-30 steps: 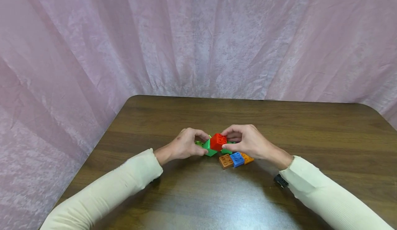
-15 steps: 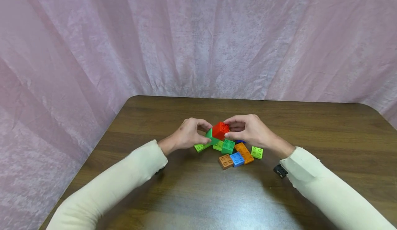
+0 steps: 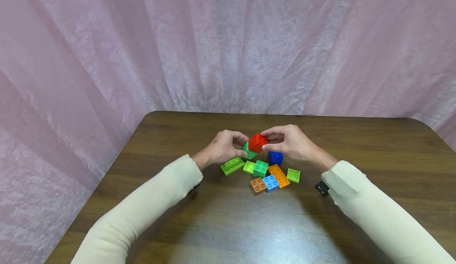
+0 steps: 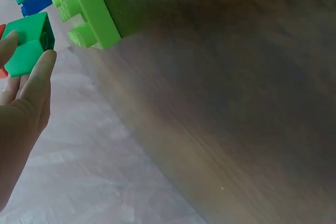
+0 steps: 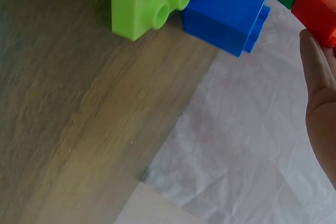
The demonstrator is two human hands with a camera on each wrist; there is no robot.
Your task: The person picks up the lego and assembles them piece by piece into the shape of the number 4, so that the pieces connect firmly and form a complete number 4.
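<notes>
My left hand (image 3: 224, 146) pinches a green brick (image 3: 249, 152) between thumb and fingers, above the table. Touching it on the right is a red brick (image 3: 257, 143), which my right hand (image 3: 295, 144) pinches from the other side. Whether the two bricks are locked together I cannot tell. Seen in the left wrist view, the green brick (image 4: 26, 45) has a plain, stepped side, and only a sliver of red shows. In the right wrist view the red brick (image 5: 317, 10) meets the green one, with fingers along its lower side.
Below the hands lie a long lime brick (image 3: 232, 166), a small lime brick (image 3: 249, 166), a green brick (image 3: 261, 169), an orange plate (image 3: 279, 176), a brown brick (image 3: 258, 185), a light blue brick (image 3: 271, 183), a dark blue brick (image 3: 275, 158) and a lime square (image 3: 293, 175) on the wooden table (image 3: 228, 224).
Both hands have lifted the red and green bricks up and away from the body, slightly rightward. The loose bricks beneath, including the dark blue one, have come into view.
</notes>
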